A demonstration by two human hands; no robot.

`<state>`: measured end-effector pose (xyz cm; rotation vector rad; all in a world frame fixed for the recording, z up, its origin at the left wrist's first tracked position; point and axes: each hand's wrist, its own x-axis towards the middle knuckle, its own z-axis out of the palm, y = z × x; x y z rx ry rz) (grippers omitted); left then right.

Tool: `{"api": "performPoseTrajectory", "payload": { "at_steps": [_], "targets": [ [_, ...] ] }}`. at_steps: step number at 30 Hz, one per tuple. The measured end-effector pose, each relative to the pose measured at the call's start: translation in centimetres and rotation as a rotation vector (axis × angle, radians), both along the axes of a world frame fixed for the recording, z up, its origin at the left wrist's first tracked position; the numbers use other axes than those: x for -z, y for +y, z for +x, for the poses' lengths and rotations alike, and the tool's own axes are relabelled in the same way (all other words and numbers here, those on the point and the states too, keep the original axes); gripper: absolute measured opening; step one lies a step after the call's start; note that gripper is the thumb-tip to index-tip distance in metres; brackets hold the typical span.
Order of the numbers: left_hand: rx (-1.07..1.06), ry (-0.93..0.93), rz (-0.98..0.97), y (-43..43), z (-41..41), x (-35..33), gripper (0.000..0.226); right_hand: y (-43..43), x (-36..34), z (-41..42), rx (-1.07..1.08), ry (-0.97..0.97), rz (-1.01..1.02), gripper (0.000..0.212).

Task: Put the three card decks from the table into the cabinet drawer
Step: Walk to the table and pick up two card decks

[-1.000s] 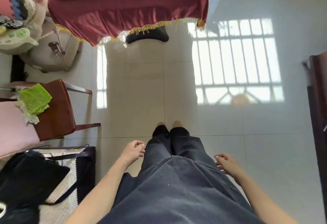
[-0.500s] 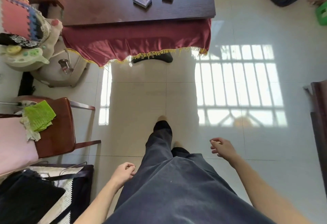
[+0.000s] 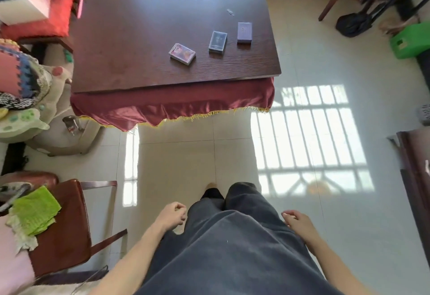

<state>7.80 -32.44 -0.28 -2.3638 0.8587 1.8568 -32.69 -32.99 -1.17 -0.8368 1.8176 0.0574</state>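
Three card decks [image 3: 217,41], likely light, stiff and slick boxes best pinched by their long sides, lie near the surface's [image 3: 139,38] front right corner; left hand [image 3: 171,216] and right hand [image 3: 296,222] hang loosely curled, empty.

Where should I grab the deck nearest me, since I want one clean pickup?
Probably pinch the nearest deck across its two long edges from above. It lies flat on the table, angled, with bare wood all round.
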Motion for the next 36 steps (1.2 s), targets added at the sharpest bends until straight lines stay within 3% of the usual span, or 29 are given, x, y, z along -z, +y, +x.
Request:
{"api": "performPoseTrajectory", "payload": {
  "at_steps": [6, 11, 24, 30, 36],
  "targets": [
    [-0.089, 0.022, -0.156, -12.6, -0.2, -1.3, 0.015, -3.5, 1.5, -0.9, -0.018, 0.018, 0.146, 0.013],
    [-0.131, -0.004, -0.113, -18.1, 0.4, -1.3, 0.018, -11.4, 3.3, -1.7, 0.021, 0.038, 0.188, 0.019],
    [-0.262, -0.065, 0.070, -23.8, 3.6, -0.9, 0.019, -37.4, 0.2, 6.5, -0.003, -0.138, -0.011, 0.019],
    [-0.215, -0.062, 0.079, -28.8, 6.9, -0.8, 0.017, -41.1, -1.4, 10.2, 0.010, -0.152, -0.079, 0.016],
    [-0.145, 0.006, -0.064, -37.5, 8.4, -1.7, 0.015, -42.9, -2.4, 12.7, -0.058, -0.060, -0.133, 0.013]
  ]
}}
